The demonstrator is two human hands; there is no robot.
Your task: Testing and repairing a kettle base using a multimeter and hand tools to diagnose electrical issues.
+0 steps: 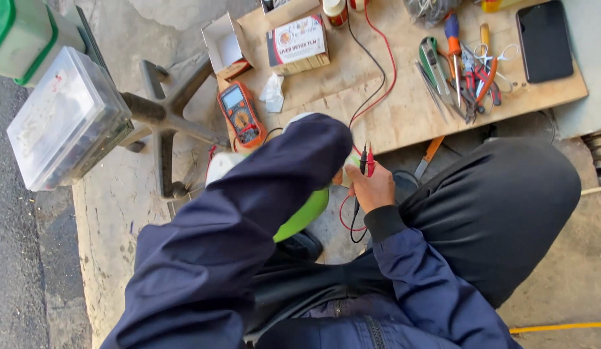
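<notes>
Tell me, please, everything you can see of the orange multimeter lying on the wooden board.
The multimeter is a hand-sized meter in an orange casing with a dark grey face. It has a pale rectangular display at the top and a round dial below it. It lies flat, face up, at the near left corner of the wooden board, slightly tilted. A black lead and a red lead run across the board; their probes are in the right hand. Where they plug in is hidden.

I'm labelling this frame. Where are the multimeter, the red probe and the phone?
multimeter [241,115], head view, on its dial.
red probe [370,165], head view, on its grip above the right hand [371,190].
phone [544,40], head view, mid-screen.
</notes>
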